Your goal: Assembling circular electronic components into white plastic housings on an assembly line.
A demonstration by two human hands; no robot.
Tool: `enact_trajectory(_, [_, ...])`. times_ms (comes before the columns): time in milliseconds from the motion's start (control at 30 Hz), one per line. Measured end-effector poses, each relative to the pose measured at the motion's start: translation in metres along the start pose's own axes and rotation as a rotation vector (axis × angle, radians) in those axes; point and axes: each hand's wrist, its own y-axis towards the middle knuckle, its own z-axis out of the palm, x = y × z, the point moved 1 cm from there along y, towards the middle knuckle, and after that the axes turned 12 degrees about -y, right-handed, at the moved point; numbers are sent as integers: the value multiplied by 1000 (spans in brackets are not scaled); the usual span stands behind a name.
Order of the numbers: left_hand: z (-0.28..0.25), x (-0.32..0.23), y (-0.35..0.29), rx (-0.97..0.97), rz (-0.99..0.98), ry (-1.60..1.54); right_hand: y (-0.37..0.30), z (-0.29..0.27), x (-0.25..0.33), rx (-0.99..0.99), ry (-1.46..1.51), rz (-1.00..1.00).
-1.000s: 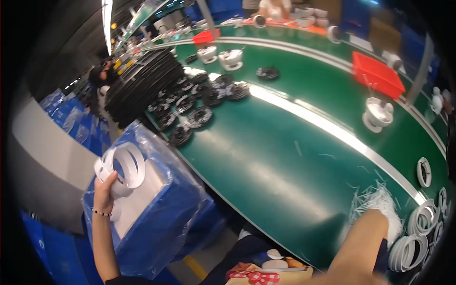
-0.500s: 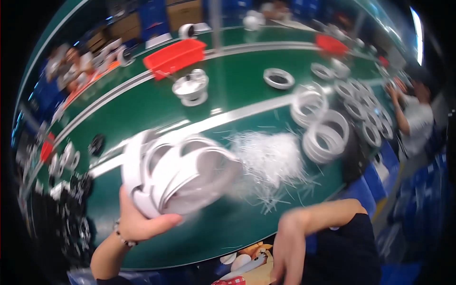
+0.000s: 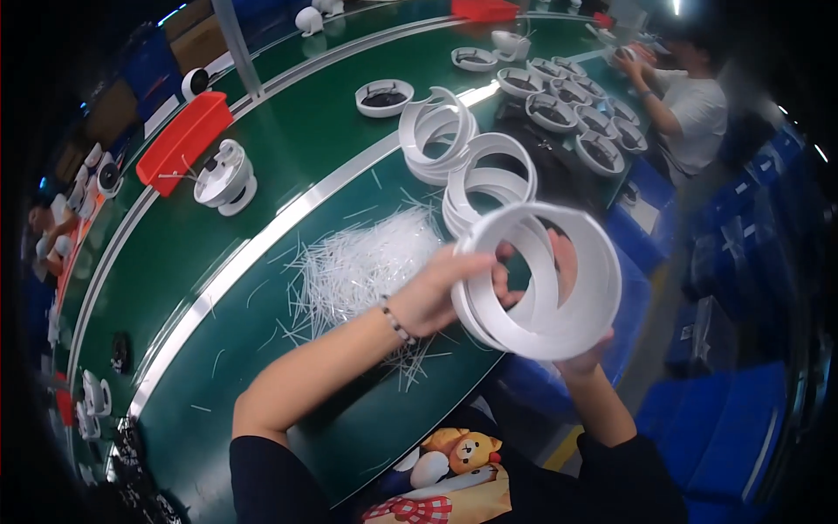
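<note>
A short stack of white plastic rings [image 3: 601, 293] is held up at the table's right edge, tilted so that I see into it. My left hand [image 3: 432, 293] grips its left side, with fingers curled into the opening. On the right, my right hand [image 3: 589, 358] is closed round the outside, partly hidden behind the rings. Just beyond stand two more stacks of white rings, a nearer one [image 3: 522, 157] and a farther one [image 3: 410, 131]. Left of my left hand lies a heap of thin clear-white strips [image 3: 349, 266] on the green table.
Several white housings with dark insides [image 3: 552, 112] sit at the far right, near a person [image 3: 694, 105] at work. A red bin [image 3: 183, 144] and a white assembly with wires [image 3: 225, 179] are at the left. Blue crates [image 3: 716, 419] stand beside the table on the right.
The held rings have moved from the left of the strip heap to its right. My right hand has come up from near my lap and now holds them too. The view has turned right.
</note>
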Motion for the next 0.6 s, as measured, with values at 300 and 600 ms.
enact_trajectory(300, [-64,-135,-24,-557,514,277,135,97,-24,86,-135,89])
enact_trajectory(600, [-193,-146,12,-908,578,520,86,153,-27,69,-434,-306])
